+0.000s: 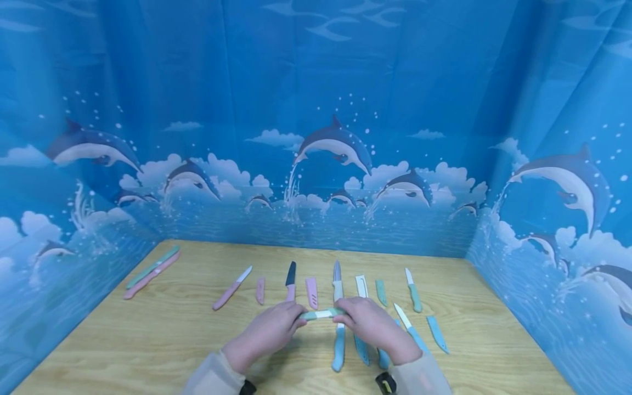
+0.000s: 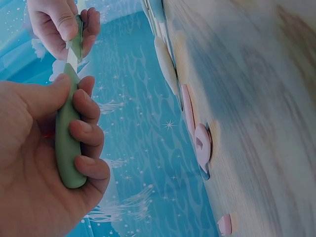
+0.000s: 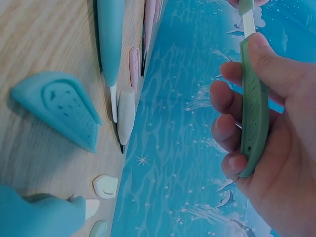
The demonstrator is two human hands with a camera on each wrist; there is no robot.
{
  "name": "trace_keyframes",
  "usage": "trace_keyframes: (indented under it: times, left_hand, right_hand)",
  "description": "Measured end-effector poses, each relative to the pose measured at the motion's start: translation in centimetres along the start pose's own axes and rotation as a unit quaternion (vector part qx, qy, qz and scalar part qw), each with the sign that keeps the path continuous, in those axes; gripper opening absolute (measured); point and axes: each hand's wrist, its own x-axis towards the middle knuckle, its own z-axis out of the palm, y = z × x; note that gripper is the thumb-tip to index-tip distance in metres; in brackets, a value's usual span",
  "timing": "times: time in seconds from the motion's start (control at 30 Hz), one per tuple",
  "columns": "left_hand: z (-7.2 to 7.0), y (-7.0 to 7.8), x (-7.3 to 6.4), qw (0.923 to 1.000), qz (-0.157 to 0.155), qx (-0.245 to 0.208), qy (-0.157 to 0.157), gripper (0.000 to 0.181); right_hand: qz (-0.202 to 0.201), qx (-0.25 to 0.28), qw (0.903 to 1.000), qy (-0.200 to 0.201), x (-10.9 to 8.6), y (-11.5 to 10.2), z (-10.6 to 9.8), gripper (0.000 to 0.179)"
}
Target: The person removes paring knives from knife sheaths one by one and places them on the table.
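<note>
Both hands hold a small green knife with a white blade (image 1: 323, 314) between them, level above the table. My left hand (image 1: 274, 329) grips its green handle (image 2: 69, 143), fingers curled round it and thumb along the top. In the right wrist view, my right hand (image 3: 281, 98) holds the green sheath (image 3: 254, 108) with curled fingers and thumb. A stretch of white blade shows between handle and sheath; its tip is hidden inside the sheath. Below the hands lie a blue-handled knife (image 1: 338, 348) and a cream-handled knife (image 1: 338, 285).
On the wooden table (image 1: 173, 334) lie a pink knife (image 1: 232, 289), a black-bladed knife (image 1: 291, 274), pink sheaths (image 1: 311, 292), a white sheath (image 1: 362, 285), a green knife (image 1: 413, 293) and a blue sheath (image 1: 437, 333). Green and pink knives (image 1: 153, 271) lie together at far left. A dolphin-print curtain (image 1: 316, 82) surrounds the table.
</note>
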Motion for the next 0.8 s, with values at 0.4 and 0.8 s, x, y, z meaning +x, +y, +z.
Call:
trace_keyframes:
  times: [0.4,0.8]
  left_hand:
    - [0.16,-0.15,0.05,1.0,0.001,0.002,0.005,0.017]
    - [-0.09,-0.17,0.04,0.9994,-0.001,-0.031,-0.015,0.015]
  right_hand:
    - [0.003,-0.003,1.0,-0.004,-0.07,-0.09,-0.24,0.016]
    - [0.0,-0.01,0.9999,-0.006,-0.21,-0.04,-0.42,0.017]
